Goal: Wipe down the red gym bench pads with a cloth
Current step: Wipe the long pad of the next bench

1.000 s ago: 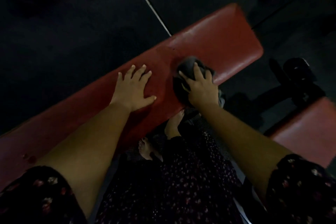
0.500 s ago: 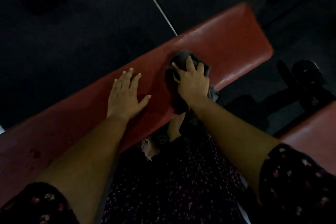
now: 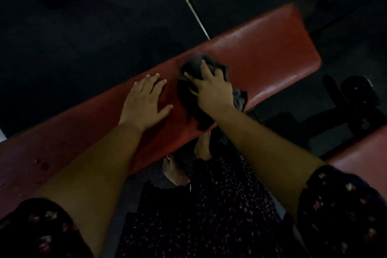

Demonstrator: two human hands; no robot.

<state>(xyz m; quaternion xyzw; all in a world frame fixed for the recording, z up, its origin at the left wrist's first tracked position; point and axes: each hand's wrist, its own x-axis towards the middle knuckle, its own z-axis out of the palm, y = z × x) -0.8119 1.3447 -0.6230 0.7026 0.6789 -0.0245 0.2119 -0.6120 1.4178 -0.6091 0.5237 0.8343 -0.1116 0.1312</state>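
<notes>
1. L sleeve point(image 3: 41, 230): dark floral fabric, bottom-left corner; bare forearm ran up and right from it.
2. Red bench pad point(image 3: 272, 54): long padded slab, long axis diagonal from lower left to upper right, rounded end pointing upper right. Vinyl-like surface, faint sheen near the far end, duller and shadowed toward the left. A few dark spots point(image 3: 44, 165) on the lower-left stretch.
3. L hand point(image 3: 144, 100): lay flat on the pad approx. mid-length, palm down, fingers straight and slightly spread, thumb out to the right. Held nothing.
4. Cloth point(image 3: 188, 100): dark grey, bunched, on the pad just right of the L hand. Sat under and around the R hand: a fold stuck out past the fingertips, a long flap ran down toward the pad's near edge, a paler grey bit showed at the little-finger side. Small yellow-green patch near the thumb. Upper edge blurred.
5. R hand point(image 3: 213, 92): on top of the cloth, fingers curved over the bunch and gripping it, pressing it onto the pad.
6. Below the pad: two bare feet point(image 3: 176, 172), dark floral garment point(image 3: 209, 216).
7. White line point(image 3: 188, 2) on dark floor point(image 3: 83, 27), running down to the pad's far edge.
8. R sleeve point(image 3: 339, 205): same floral fabric.
9. Dark equip. point(image 3: 356, 94) right of the pad end; detail too dim to tell.
10. Second red pad point(image 3: 360, 153): far-right edge, only partly in view.
</notes>
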